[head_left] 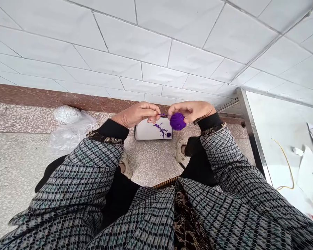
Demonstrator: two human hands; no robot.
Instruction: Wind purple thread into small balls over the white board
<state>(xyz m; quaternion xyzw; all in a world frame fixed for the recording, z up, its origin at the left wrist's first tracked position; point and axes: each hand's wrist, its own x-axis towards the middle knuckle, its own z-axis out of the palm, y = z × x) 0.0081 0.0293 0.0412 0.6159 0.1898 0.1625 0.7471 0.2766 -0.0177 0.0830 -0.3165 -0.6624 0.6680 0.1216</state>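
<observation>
In my right hand (194, 110) is a ball of purple yarn (177, 121), held by the fingers above the floor. A short length of purple yarn (164, 115) runs from it to my left hand (140, 114), whose thumb and fingertips pinch the strand. Below both hands lies a shallow white box (145, 131) with a dark edge. Inside it are a tangle of purple yarn pieces (161, 130) and a small dark purple ball (168, 134).
A clear plastic bag (70, 133) and a ball of white yarn (67, 114) lie on the speckled floor at left. The tiled wall (151, 73) rises ahead. At right stands a metal-edged white table (268, 139) with a yellow cord (288, 161) on it.
</observation>
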